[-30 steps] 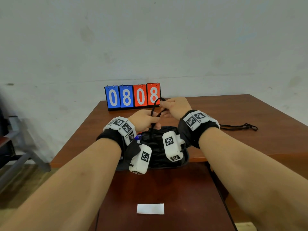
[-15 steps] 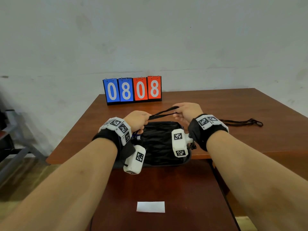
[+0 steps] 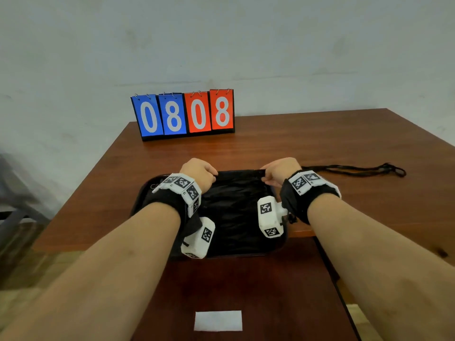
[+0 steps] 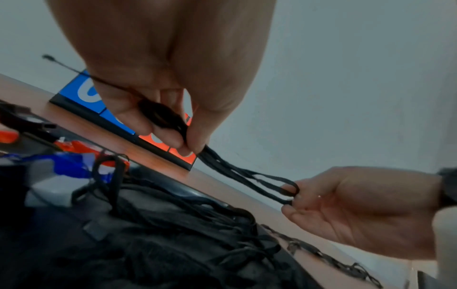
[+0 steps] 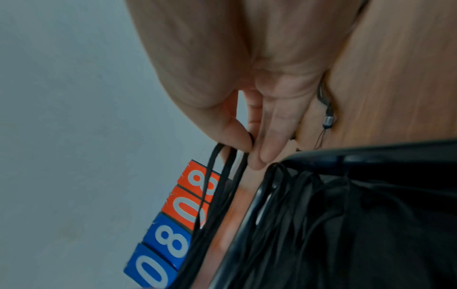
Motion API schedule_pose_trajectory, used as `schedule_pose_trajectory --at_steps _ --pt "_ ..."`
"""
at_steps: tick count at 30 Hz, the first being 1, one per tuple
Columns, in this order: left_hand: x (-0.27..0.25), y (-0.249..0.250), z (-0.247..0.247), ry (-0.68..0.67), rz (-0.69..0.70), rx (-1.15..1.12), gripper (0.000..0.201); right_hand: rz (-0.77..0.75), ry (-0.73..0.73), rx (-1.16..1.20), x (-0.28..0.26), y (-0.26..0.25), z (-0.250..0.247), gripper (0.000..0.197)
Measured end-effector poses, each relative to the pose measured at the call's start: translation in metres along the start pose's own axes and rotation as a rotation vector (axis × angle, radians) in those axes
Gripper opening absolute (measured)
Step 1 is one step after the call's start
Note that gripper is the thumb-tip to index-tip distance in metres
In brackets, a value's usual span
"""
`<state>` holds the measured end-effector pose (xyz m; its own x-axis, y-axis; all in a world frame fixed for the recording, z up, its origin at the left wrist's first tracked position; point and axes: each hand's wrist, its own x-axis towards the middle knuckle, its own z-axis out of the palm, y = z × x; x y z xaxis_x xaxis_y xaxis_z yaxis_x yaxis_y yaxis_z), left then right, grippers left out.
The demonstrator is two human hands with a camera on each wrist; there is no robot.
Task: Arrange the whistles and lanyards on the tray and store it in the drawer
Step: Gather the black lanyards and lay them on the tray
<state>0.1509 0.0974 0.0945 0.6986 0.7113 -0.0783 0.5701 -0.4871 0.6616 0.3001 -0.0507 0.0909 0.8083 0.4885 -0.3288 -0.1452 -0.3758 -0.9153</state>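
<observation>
Two hands, left hand, right hand, folded lanyard pinched between

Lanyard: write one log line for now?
left hand pinches lanyard | right hand pinches other end | over tray

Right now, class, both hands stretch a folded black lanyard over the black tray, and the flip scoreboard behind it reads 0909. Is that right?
One detail is wrong: the flip scoreboard reads 0808, as the head view shows. Both the left hand and right hand do stretch the folded black lanyard over the black tray.
</observation>
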Motion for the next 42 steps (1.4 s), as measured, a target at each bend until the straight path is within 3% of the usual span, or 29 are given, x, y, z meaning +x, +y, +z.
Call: schedule_pose_trajectory --at_steps 1,3,6,11,15,21,28,34,39,42 --pt "0.005 0.001 0.003 -0.009 -0.013 0.053 0.017 0.006 -0.01 -0.128 0.001 -0.001 0.002 0.033" --pt "0.016 0.003 0.008 -0.056 -0.043 0.141 0.02 -0.089 -0.019 -0.617 0.006 0.001 0.008 0.032" --pt "0.028 0.007 0.018 -0.141 -0.076 0.294 0.022 -0.028 -0.014 -0.477 0.022 0.004 0.008 0.035" --pt "0.035 0.01 0.029 -0.222 -0.052 0.496 0.015 -0.02 -0.051 -0.636 0.039 0.011 0.011 0.034" --pt "0.034 0.019 0.028 -0.193 -0.051 0.547 0.011 -0.051 -0.111 -0.654 0.04 0.009 0.002 0.034" --pt "0.03 0.051 0.03 -0.139 -0.044 0.475 0.022 -0.143 -0.001 -0.601 0.03 0.01 -0.036 0.03" --pt "0.028 0.1 0.068 -0.053 0.022 0.165 0.026 -0.082 0.103 -0.664 0.03 0.022 -0.09 0.035" --pt "0.041 0.124 0.108 -0.059 0.003 -0.119 0.02 0.02 0.045 -0.776 0.056 0.036 -0.127 0.059" --pt "0.052 0.133 0.127 -0.06 -0.026 -0.185 0.022 0.05 0.031 -0.856 0.078 0.042 -0.138 0.058" --pt "0.056 0.134 0.132 -0.073 -0.052 -0.189 0.022 -0.026 0.033 -0.861 0.085 0.043 -0.135 0.05"
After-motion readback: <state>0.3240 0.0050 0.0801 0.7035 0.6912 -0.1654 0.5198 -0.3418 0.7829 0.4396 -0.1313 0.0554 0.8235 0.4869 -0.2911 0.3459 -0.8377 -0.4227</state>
